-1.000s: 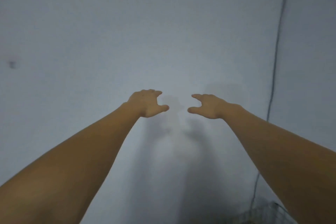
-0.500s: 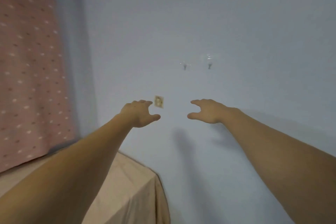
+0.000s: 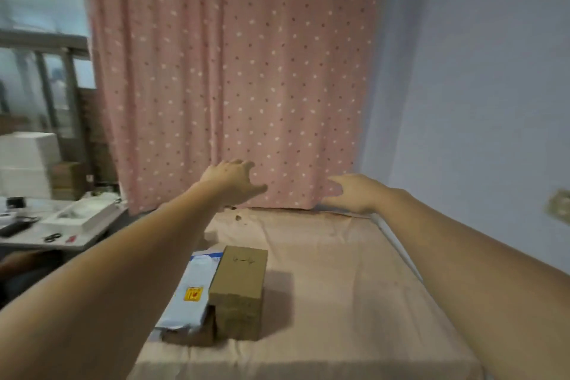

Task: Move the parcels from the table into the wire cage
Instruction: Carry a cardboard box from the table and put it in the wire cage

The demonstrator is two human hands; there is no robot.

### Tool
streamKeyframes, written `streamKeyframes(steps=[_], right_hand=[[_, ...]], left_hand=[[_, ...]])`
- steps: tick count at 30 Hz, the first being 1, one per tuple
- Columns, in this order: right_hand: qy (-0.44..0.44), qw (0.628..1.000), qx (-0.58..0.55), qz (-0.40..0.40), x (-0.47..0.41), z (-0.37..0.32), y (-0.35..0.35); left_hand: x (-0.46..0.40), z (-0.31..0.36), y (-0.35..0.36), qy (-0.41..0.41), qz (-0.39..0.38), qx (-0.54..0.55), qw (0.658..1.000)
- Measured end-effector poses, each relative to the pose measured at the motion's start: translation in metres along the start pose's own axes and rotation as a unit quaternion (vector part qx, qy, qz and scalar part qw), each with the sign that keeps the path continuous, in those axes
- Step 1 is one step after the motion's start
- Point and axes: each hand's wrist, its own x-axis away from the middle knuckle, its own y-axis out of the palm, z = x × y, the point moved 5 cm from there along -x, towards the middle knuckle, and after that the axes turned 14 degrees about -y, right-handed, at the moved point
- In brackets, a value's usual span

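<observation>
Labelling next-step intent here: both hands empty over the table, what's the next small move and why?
Probably lower both hands toward the brown box. The left hand and right hand are open, hold nothing, and hover up near the curtain, past the parcels. The box stands tallest beside the grey mailer bag on the table, with its top and right side free.

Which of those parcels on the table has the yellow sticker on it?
The light blue mailer bag, lying flat left of the tall brown cardboard box. The box shows only handwritten marks on top; the bag alone carries the yellow sticker.
</observation>
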Motion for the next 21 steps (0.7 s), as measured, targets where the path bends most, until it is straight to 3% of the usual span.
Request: streamKeyframes(steps=[4,9,15,21], right_hand=[[-0.056,0.998,-0.009,0.003,-0.093,-0.056,0.024],[-0.057,0.998,-0.036,0.002,-0.171,-0.081,0.061],[0.002,0.996,-0.079,-0.047,-0.215,-0.043,0.139],[0.07,0.982,-0.128,-0.116,-0.238,0.017,0.246]], left_hand=[[-0.027,-0.096,-0.005,-0.079,0.017,-0.011,0.997],[-0.073,-0.162,0.024,-0.109,-0.013,-0.009,0.994],[-0.136,-0.174,0.117,-0.093,-0.084,0.007,0.992],[-0.178,-0.165,0.243,-0.11,-0.214,0.051,0.969]])
